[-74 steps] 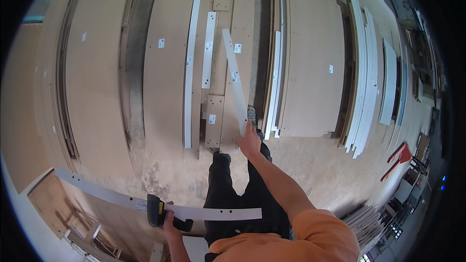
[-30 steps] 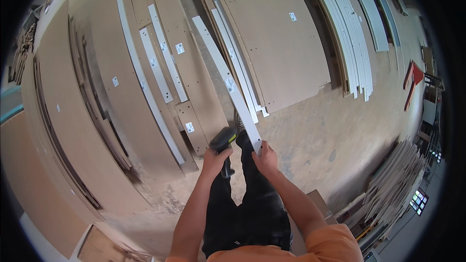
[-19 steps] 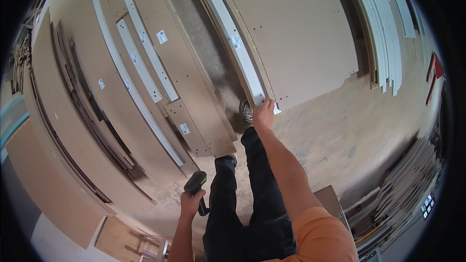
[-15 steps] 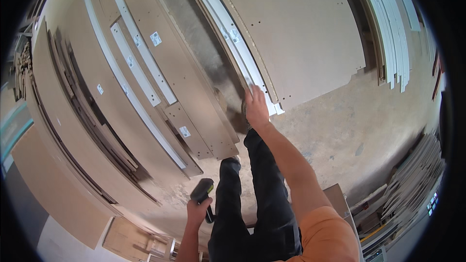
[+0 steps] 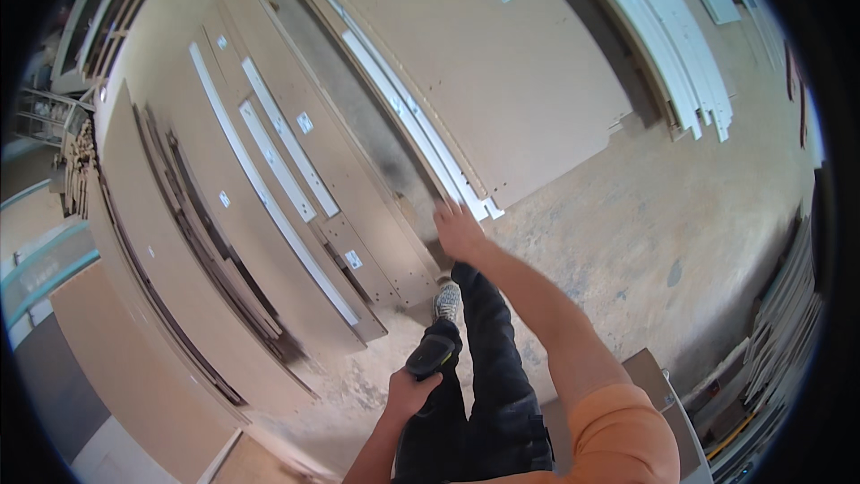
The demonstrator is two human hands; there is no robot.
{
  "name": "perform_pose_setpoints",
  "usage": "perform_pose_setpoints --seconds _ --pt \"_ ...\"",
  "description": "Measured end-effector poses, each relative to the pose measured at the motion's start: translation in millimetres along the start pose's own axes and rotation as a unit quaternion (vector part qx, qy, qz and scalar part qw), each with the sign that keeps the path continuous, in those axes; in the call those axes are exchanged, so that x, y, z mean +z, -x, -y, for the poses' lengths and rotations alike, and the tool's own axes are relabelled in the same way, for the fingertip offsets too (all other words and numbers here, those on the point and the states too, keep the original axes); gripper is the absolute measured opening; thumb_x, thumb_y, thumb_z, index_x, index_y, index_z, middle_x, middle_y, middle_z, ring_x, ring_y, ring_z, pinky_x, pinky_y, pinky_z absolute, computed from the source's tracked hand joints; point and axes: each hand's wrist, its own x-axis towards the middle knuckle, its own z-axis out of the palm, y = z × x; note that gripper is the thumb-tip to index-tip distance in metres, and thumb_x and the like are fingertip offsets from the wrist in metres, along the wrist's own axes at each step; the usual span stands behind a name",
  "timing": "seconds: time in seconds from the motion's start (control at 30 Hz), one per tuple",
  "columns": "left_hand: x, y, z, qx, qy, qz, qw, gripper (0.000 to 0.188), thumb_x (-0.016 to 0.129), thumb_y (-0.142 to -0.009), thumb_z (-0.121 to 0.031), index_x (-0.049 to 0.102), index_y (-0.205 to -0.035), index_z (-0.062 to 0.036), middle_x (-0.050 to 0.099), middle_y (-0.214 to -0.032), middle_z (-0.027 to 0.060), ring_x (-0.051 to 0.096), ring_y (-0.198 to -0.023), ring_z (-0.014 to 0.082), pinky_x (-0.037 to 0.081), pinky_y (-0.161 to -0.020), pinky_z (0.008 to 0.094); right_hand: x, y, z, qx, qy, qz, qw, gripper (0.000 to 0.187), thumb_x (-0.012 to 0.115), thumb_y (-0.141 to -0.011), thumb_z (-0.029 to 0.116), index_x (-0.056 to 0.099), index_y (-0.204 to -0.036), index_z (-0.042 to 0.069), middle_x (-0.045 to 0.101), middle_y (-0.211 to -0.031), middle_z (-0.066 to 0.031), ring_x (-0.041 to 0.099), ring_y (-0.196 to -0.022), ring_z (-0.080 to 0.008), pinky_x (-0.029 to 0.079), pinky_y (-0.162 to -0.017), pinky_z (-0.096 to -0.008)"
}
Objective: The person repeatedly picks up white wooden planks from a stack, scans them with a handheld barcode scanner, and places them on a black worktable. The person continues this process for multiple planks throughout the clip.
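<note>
My left hand (image 5: 412, 393) is wrapped round the handle of a black handheld barcode scanner (image 5: 432, 356), held low in front of my left leg. My right hand (image 5: 460, 231) reaches forward, its slightly bent fingers at the near end of a stack of narrow white and brown strips (image 5: 451, 168). Nothing shows in that hand; slight blur hides whether the fingertips touch the strips. Right of these strips lies a large brown panel (image 5: 528, 81) with small drilled holes and a white label.
Left of the strips, brown boards (image 5: 358, 188) carry white strips (image 5: 233, 134) and labels. More white strips (image 5: 663, 27) are stacked at the far right. Thin boards (image 5: 779, 323) lean at the lower right. The concrete floor (image 5: 618, 233) shows between stacks. My shoe (image 5: 446, 302) stands near the boards' ends.
My right hand has drawn back from the white strip's top to the stack's near end. The scanner has moved right, in front of my left leg. The view has shifted and turned.
</note>
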Motion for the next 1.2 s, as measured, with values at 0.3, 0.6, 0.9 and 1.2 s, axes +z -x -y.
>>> perform_pose_setpoints --seconds 0.3,0.6,0.9,1.2 --pt "52 101 -111 0.207 -0.186 0.007 0.961 0.05 0.076 -0.075 -0.044 0.075 -0.101 -0.0011 0.073 -0.087 0.0222 0.073 -0.086 0.0362 0.056 -0.077 0.0415 -26 435 -18 0.552 -0.382 -0.02 0.741 0.06 0.06 -0.091 0.052 0.07 -0.104 -0.006 0.069 -0.104 -0.0318 0.066 -0.106 -0.0461 0.05 -0.095 -0.0514" --pt "308 162 -347 0.385 -0.349 0.079 0.85 0.046 0.074 -0.071 -0.045 0.076 -0.088 -0.0024 0.071 -0.079 0.0221 0.072 -0.08 0.0371 0.055 -0.071 0.0452 -30 719 -151 0.605 -0.454 -0.257 0.601 0.033 0.068 -0.088 0.025 0.07 -0.101 -0.005 0.074 -0.09 -0.0182 0.072 -0.085 -0.0261 0.056 -0.07 -0.039" --pt "711 411 -467 0.565 -0.372 0.408 0.613 0.037 0.079 -0.073 -0.034 0.071 -0.087 -0.0011 0.069 -0.07 0.0173 0.069 -0.068 0.0309 0.055 -0.068 0.0408 -7 942 -168 0.626 -0.589 -0.447 0.247 0.03 0.067 -0.09 0.022 0.07 -0.105 -0.005 0.071 -0.084 -0.011 0.068 -0.07 -0.0177 0.052 -0.059 -0.0331" --pt "997 518 -433 0.331 -0.548 0.627 0.443 0.028 0.077 -0.079 -0.026 0.074 -0.09 -0.0002 0.071 -0.072 0.0076 0.069 -0.066 0.0156 0.055 -0.067 0.0322 91 1003 -214 0.68 -0.574 -0.455 0.02 0.025 0.068 -0.085 0.024 0.074 -0.093 0.001 0.075 -0.081 -0.0125 0.071 -0.07 -0.0245 0.056 -0.07 -0.038"
